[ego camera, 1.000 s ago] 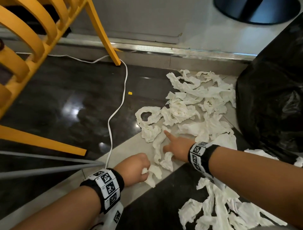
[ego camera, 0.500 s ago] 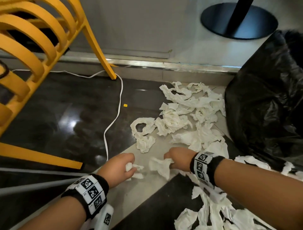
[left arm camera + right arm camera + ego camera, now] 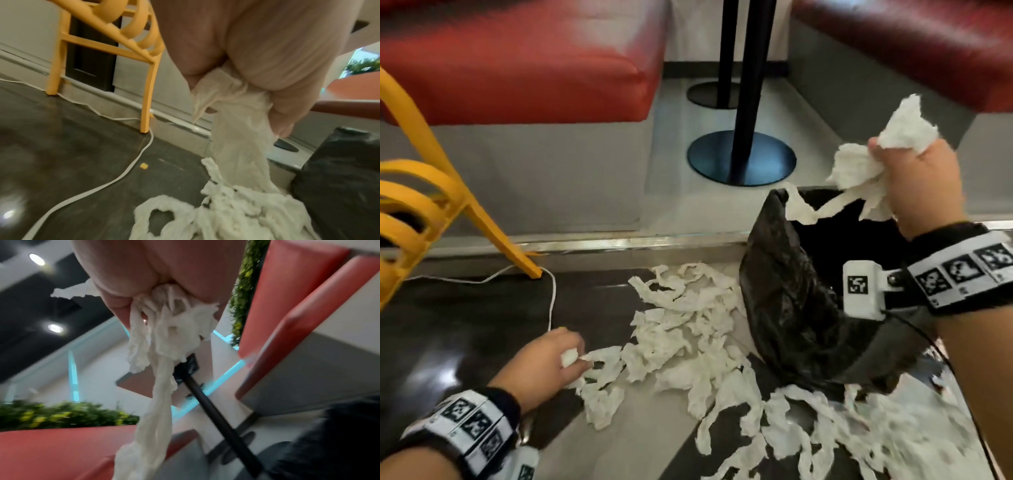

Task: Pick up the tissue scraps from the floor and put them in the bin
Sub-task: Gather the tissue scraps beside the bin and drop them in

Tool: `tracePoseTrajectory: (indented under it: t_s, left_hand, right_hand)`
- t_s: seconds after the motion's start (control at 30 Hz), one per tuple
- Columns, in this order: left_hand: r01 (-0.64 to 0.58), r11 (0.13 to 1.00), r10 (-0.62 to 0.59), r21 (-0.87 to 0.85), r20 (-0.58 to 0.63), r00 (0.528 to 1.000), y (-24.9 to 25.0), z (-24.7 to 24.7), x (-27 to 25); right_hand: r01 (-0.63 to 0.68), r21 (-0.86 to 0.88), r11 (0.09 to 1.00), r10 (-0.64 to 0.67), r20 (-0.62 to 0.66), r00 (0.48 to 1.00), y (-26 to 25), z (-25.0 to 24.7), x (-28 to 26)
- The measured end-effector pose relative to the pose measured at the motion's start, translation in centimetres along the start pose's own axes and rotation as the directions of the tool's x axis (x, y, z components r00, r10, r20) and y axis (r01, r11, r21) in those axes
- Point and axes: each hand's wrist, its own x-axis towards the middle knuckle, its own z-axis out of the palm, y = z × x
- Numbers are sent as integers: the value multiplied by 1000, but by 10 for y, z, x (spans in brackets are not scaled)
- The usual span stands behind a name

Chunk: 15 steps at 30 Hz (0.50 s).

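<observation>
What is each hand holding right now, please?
Left hand: closed on tissue scraps at the floor.
Right hand: closed on a tissue bunch above the bin.

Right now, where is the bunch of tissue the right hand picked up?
In the head view it is at upper right: the right hand grips the tissue bunch above the open black bin bag, one strip trailing down toward its rim.

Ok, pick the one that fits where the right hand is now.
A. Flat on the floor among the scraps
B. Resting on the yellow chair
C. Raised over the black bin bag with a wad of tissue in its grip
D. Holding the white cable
C: in the head view the right hand is lifted above the open black bin bag, fingers curled round a wad of tissue whose strip trails down toward the opening.
</observation>
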Motion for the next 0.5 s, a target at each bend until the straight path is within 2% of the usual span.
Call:
tracePoseTrajectory:
  t_s: [0.07,0.1,0.13,0.17,0.2,0.23,0.27,0.37,0.4,0.5]
  left_hand:
    - [-28,1000,28,6,4,1000,27,-12,13]
    - [-39,999,39,13,22,999,44,-19,19]
    - [-57,998,56,20,41,998,59,-25,25]
    - [-72,997,69,32,74,995,76,-30,32]
    - [-95,994,89,47,115,989,94,-36,39]
    - [-128,990,116,63,159,980,114,-43,48]
    - [-167,984,152,65,192,970,134,-48,58]
    - [-232,973,231,-21,206,951,194,-58,83]
    - [-247,967,254,-63,196,947,214,-58,90]
    - [-337,922,363,-190,125,923,281,-51,110]
  right_hand:
    - [3,-293,956,14,54,998,43,-11,17]
    - [-28,-471,882,102,133,986,67,-15,21]
    - [-62,-652,756,270,224,936,88,-18,22]
    - [-48,-801,596,464,295,835,103,-22,16]
    - [-8,-881,473,604,317,731,115,-28,12]
    - [-5,-897,442,661,322,678,123,-36,10]
    - [-24,-879,476,644,330,691,123,-43,9]
    - [-160,-700,696,441,241,864,106,-66,8]
    - [-188,-628,755,389,198,900,101,-72,3]
    - [-204,-482,852,289,108,951,83,-80,-21]
